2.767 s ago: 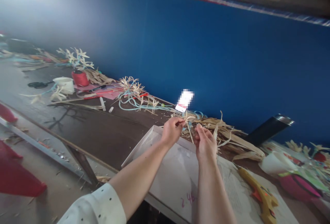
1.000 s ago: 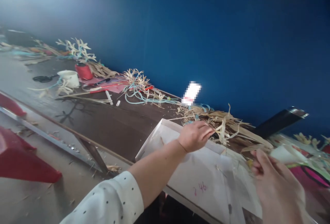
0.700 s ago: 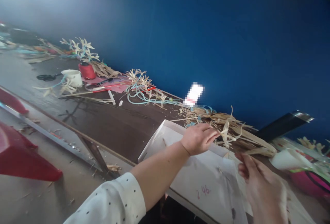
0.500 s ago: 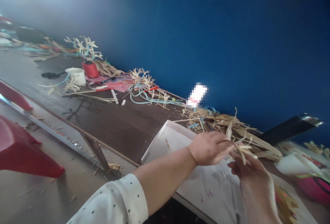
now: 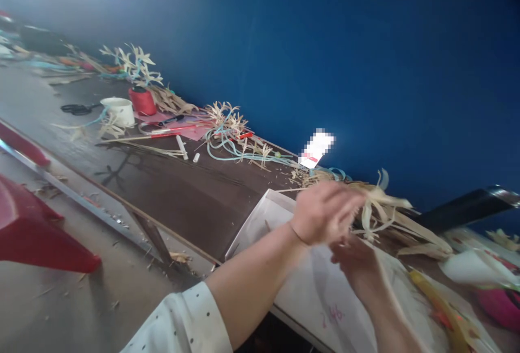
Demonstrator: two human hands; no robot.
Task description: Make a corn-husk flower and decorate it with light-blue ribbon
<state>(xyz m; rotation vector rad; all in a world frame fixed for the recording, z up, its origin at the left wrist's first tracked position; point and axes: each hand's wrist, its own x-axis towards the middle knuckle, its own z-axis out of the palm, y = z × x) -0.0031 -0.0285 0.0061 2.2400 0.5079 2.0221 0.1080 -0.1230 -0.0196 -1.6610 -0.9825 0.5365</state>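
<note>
My left hand (image 5: 323, 212) is closed above a white box lid, with curling strips of a pale dried husk flower (image 5: 376, 207) sticking out beyond its fingers. Just below and against it is my right hand (image 5: 357, 266), blurred by motion, its fingertips close to the left palm and partly hidden. Whether the right fingers grip anything is unclear. Under both hands lies the white box lid (image 5: 280, 207), marked with pink handwritten figures. Dried husks (image 5: 426, 228) are heaped right behind the hands.
Along the blue wall lie husk flowers on blue cords (image 5: 227, 120), a red thread spool (image 5: 142, 101), a white cup (image 5: 122, 112) and black scissors (image 5: 77, 109). A black cylinder (image 5: 463, 209) leans at right, near a white roll (image 5: 475, 266). A red stool (image 5: 40, 228) stands at left.
My right hand has moved left and down from the husk strips to below my left hand. The flower now projects from the left hand, its strips turned more to the right.
</note>
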